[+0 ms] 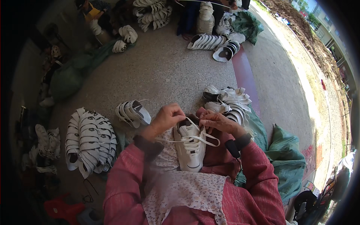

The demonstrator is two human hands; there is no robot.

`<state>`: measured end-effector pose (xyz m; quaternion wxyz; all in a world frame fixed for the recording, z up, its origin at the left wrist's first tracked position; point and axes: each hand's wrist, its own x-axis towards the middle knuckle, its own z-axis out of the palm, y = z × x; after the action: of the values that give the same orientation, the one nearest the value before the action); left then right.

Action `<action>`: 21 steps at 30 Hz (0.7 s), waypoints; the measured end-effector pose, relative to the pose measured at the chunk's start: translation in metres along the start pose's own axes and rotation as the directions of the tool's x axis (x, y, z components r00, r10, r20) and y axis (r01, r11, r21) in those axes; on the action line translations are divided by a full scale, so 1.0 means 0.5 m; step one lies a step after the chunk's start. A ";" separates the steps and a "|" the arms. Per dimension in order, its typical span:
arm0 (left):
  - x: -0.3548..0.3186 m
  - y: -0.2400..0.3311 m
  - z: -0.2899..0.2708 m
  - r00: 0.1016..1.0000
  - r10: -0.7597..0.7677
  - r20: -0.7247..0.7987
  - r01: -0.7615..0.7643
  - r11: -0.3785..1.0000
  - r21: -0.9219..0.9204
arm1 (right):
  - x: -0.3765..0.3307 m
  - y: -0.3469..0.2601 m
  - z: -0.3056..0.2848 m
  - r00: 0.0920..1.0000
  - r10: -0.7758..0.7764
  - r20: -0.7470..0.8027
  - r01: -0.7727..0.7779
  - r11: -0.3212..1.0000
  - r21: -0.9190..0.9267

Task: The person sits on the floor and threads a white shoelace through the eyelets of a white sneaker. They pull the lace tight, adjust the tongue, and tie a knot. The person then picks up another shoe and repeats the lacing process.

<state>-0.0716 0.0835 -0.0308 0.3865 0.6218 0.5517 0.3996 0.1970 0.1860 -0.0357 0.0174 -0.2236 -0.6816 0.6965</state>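
White and smooth-sided, a sneaker (190, 147) is lying toe-down on the person's lap, over a floral cloth (187, 189). Flat white laces (202, 139) are trailing loose across its tongue. The left hand (167, 117) is closing on a lace end near the collar; the right hand (217, 120) is pinching the other. Nested stacks of white shoe uppers (90, 140) are sitting on the speckled concrete floor (168, 71), beside green sacks (287, 159).

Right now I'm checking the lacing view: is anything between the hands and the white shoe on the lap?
Nothing visible. The left hand and right hand are already at the white shoe, each pinching its lace near the top eyelets.
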 end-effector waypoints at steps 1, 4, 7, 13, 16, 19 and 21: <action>0.000 -0.010 -0.037 0.994 -0.009 -0.113 0.017 0.997 0.071 | -0.001 0.000 0.001 1.000 -0.004 -0.008 0.004 1.000 -0.012; -0.011 -0.025 -0.138 0.897 0.000 -0.442 0.083 0.982 0.169 | 0.008 0.009 0.007 0.999 -0.028 -0.030 0.027 0.999 -0.034; -0.037 -0.040 -0.199 0.754 0.075 -0.653 0.141 0.952 0.273 | 0.021 0.013 0.012 0.998 -0.035 -0.047 0.032 0.997 -0.067; -0.067 0.004 -0.072 0.925 -0.092 -0.369 0.121 0.991 0.058 | -0.001 0.015 0.017 0.990 -0.061 -0.124 0.063 0.998 0.011; -0.088 0.025 -0.005 0.987 0.162 -0.015 -0.155 0.962 0.224 | -0.021 0.018 0.044 0.912 -0.373 -0.170 0.338 0.919 -0.205; -0.091 0.021 0.033 0.972 0.206 0.112 -0.223 0.959 0.173 | -0.048 -0.020 0.074 0.863 -0.494 -0.109 0.386 0.782 -0.489; -0.085 0.027 0.034 0.966 0.162 0.200 -0.206 0.953 0.221 | -0.056 -0.038 0.078 0.868 -0.490 -0.079 0.360 0.731 -0.580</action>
<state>-0.0541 0.0392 -0.0277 0.3177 0.7463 0.4981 0.3067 0.2036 0.1414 -0.0108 0.1900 -0.1340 -0.8777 0.4190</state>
